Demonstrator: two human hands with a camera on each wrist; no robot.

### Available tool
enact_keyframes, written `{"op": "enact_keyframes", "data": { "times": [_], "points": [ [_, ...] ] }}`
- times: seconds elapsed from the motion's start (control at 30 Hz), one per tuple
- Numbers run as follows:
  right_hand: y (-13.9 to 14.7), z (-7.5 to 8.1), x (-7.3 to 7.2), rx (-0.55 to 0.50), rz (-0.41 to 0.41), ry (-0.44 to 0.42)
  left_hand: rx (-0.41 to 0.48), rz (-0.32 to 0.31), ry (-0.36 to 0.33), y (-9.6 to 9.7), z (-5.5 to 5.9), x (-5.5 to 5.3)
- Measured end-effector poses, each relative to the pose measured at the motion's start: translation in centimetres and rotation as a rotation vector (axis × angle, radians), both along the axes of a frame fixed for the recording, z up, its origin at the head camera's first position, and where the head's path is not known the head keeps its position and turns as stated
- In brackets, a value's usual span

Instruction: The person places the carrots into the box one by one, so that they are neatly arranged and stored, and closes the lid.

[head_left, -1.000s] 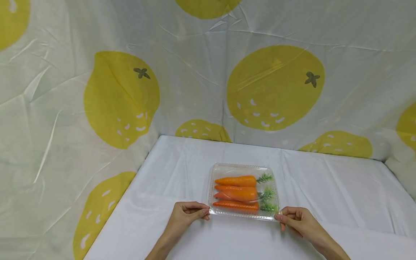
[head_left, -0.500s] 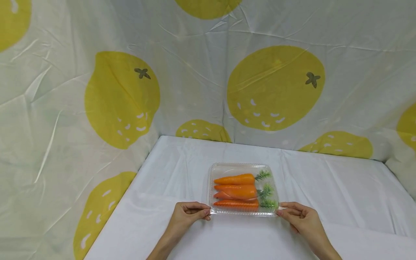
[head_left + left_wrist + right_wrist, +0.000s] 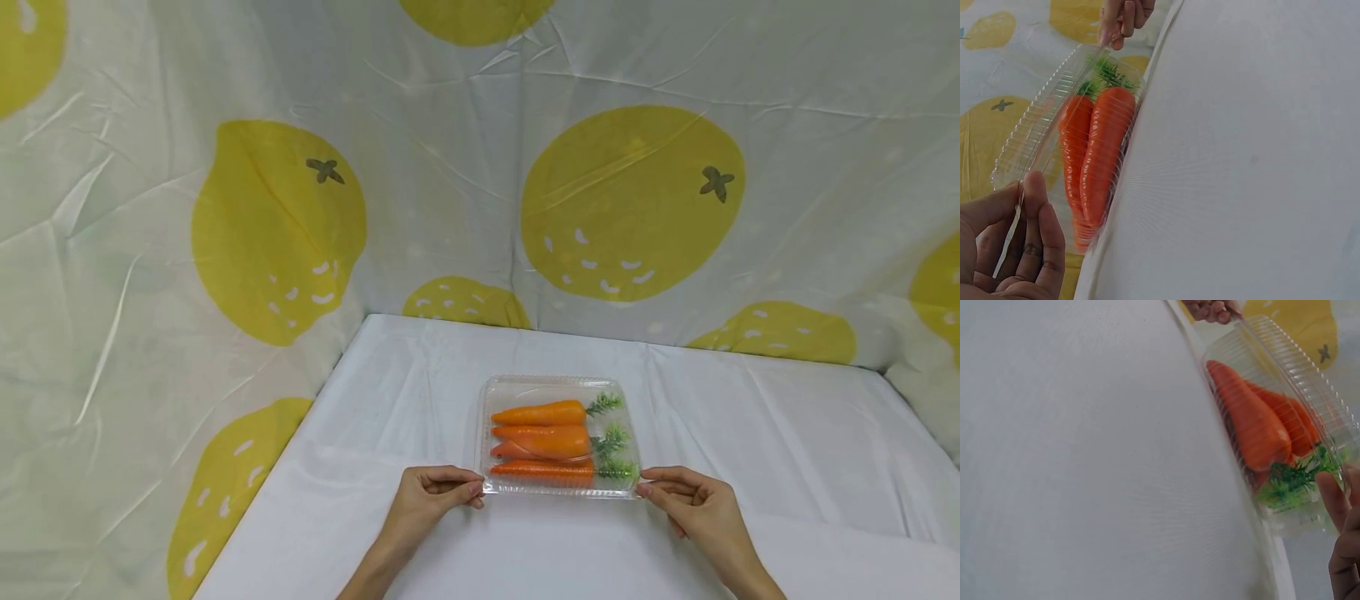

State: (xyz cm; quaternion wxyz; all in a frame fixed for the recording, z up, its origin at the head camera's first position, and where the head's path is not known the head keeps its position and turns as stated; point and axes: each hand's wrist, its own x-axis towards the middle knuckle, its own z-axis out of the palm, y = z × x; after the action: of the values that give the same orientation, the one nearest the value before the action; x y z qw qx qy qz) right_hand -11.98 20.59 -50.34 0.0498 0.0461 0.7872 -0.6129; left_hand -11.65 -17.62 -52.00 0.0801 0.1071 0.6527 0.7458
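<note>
A clear plastic clamshell box [image 3: 556,389] sits on the white-covered table with its lid down. Inside lie several orange carrots [image 3: 543,442] with green feathery tops [image 3: 611,440] pointing right. My left hand [image 3: 431,497] pinches the box's near left corner between thumb and fingers. At the near right corner, my right hand [image 3: 697,504] pinches the rim in the same way. The left wrist view shows the thumb and forefinger of the left hand [image 3: 1029,231] on the rim flange. In the right wrist view, the right hand [image 3: 1344,531] is partly cut off by the frame edge.
The white cloth [image 3: 787,433] covers the table around the box. A curtain [image 3: 442,183] printed with large yellow lemons hangs behind the table and along its left side.
My right hand has changed its hold at the right corner, its fingers now higher on the rim. The box's right side has shifted slightly away and left. The left hand stays in place.
</note>
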Motion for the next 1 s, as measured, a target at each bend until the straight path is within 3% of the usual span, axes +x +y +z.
{"op": "enact_keyframes", "data": {
  "times": [0.43, 0.6, 0.7, 0.9, 1.0],
  "points": [
    [0.2, -0.2, 0.3, 0.077, -0.044, -0.091, -0.010, 0.009, -0.015, -0.1, -0.1, 0.3],
    [0.4, -0.2, 1.0, 0.067, -0.030, -0.071, -0.002, -0.006, 0.003, 0.1, -0.1, 0.1],
    [0.9, -0.2, 1.0, 0.033, 0.052, -0.015, -0.030, 0.000, 0.023, 0.1, 0.0, 0.0],
    [2.8, 0.6, 0.4, 0.065, 0.361, 0.114, -0.190, 0.064, 0.118, -0.3, 0.8, 0.0],
    [3.6, 1.3, 0.0, 0.205, 0.365, 0.200, -0.302, 0.133, 0.193, -0.8, 1.5, -0.4]
  ]
}}
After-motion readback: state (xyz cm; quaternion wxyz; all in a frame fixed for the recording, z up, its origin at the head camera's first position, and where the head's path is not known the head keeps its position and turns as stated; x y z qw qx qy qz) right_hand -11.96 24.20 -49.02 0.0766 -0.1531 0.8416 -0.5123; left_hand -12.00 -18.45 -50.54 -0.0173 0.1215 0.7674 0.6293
